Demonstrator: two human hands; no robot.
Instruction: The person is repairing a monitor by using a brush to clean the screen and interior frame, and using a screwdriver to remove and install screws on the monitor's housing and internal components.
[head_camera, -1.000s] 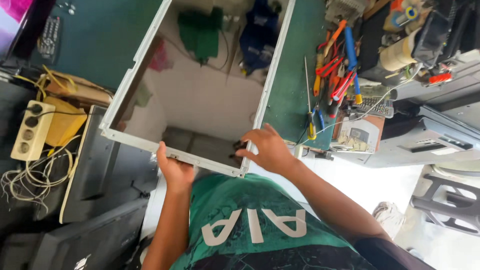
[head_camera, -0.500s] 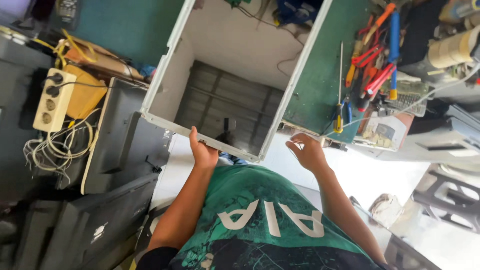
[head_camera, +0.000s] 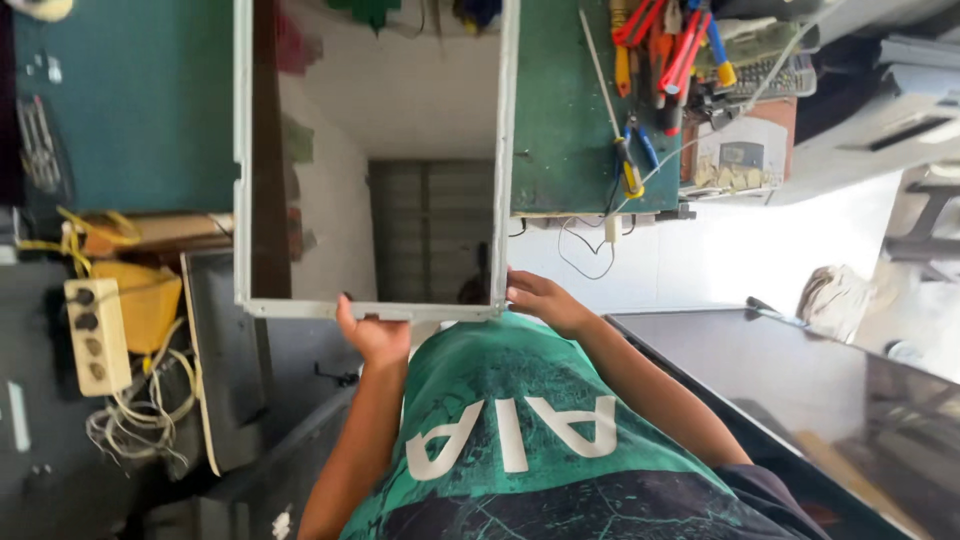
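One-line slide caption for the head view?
Both hands, left hand and right hand, grip the near edge of a reflective framed panel on a green workbench beside hand tools.

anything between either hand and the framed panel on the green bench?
Nothing visible. The left hand grips the near edge of the framed reflective panel, thumb over the frame. The right hand rests at the panel's near right corner, fingertips at the frame. The screwdriver and pliers lie off to the right on the green bench.

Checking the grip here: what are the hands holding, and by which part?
The framed reflective panel: left hand grips its near bottom edge, right hand touches the near right corner.
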